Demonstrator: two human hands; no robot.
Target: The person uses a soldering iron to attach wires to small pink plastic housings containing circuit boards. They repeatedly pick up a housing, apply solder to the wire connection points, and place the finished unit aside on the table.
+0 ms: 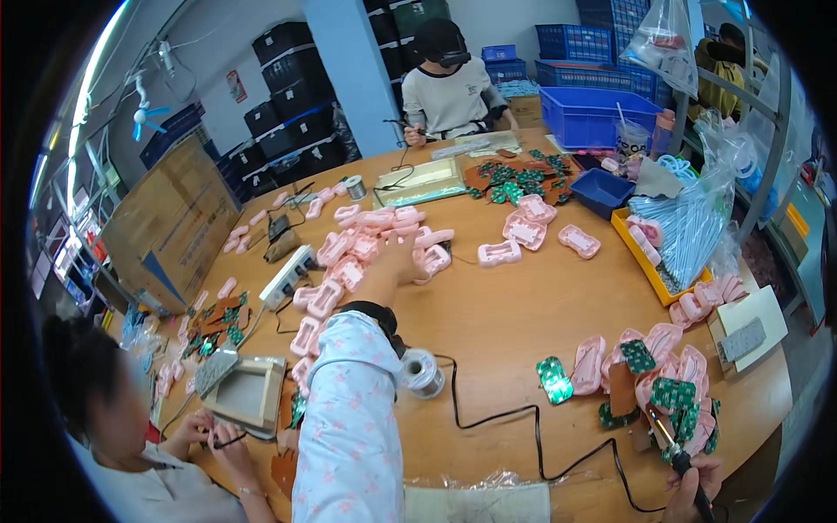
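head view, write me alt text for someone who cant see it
A person's left hand is stretched out at a pile of pink plastic shells on a brown table, while a soldering iron is in the grip of the right hand by green circuit boards. One co-worker is across the table, another co-worker at the left.

Big round-edged wooden table point(506, 305) takes up most of the room. Behind it there's a pale wall point(497, 22) with a light blue column point(353, 74), black bins point(292, 65) piled up left of that, blue crates point(571, 42) stacked on the right. Bright strip light point(95, 65) up top left, little blue fan point(142, 117) hanging under it, grey metal rack point(777, 139) far right.
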